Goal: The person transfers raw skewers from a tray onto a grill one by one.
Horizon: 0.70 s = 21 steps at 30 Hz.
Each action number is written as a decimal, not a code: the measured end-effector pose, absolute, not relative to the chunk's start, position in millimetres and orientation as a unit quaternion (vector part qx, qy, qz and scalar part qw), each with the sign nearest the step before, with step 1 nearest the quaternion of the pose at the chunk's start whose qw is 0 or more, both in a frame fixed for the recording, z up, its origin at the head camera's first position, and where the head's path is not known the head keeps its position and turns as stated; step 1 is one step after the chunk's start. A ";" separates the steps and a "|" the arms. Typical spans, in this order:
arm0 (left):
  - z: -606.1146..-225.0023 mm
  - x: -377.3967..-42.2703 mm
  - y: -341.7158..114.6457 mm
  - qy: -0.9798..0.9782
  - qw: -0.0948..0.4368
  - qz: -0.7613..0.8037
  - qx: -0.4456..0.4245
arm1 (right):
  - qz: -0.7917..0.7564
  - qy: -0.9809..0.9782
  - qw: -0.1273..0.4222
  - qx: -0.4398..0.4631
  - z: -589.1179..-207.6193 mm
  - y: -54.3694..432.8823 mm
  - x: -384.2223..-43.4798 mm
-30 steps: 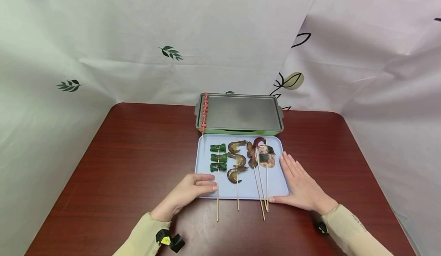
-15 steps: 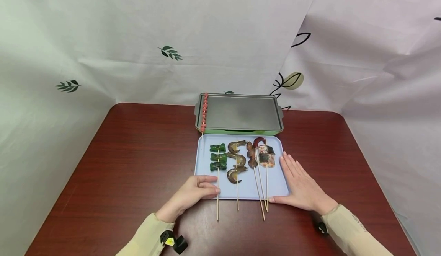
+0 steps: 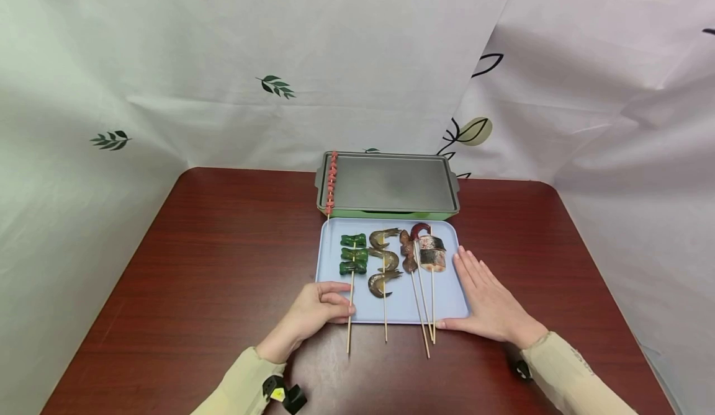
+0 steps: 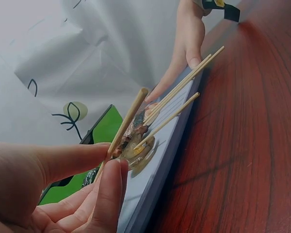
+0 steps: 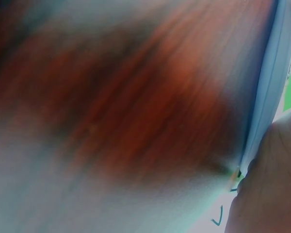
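Note:
In the head view, a pale blue tray [image 3: 403,309] carries several food skewers. My left hand [image 3: 315,309] is at its near left corner. Thumb and fingers there pinch the stick of the green pepper skewer [image 3: 354,254]; the left wrist view shows this stick [image 4: 131,114] between them. To its right lie a shrimp skewer [image 3: 383,261], a brown meat skewer [image 3: 408,254], a skewer with a dark red curled piece [image 3: 420,229] and a skewer with dark-and-pale banded chunks [image 3: 432,255]. My right hand [image 3: 491,306] rests on the tray's right edge, fingers straight, thumb at the near edge.
Behind the tray stands a grey grill pan [image 3: 396,182] on a green base. A skewer of small red pieces [image 3: 332,182] lies along its left side, its stick reaching over the tray. White cloth [image 3: 357,61] hangs behind the reddish-brown table [image 3: 223,247].
My left hand has moved slightly right and taken hold of the green pepper skewer's stick. The stick's near end has shifted a little left and up. My right hand has stayed still.

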<state>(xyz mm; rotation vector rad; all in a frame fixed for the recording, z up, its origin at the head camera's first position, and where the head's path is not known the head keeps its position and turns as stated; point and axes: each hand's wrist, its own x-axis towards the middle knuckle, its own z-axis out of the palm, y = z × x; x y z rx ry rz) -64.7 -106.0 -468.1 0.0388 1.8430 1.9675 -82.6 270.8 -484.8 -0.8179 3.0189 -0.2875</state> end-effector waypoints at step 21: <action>-460.8 -62.1 -103.6 0.658 0.229 0.717 0.007 | -0.094 0.961 -0.007 -0.259 -486.5 270.9 -82.3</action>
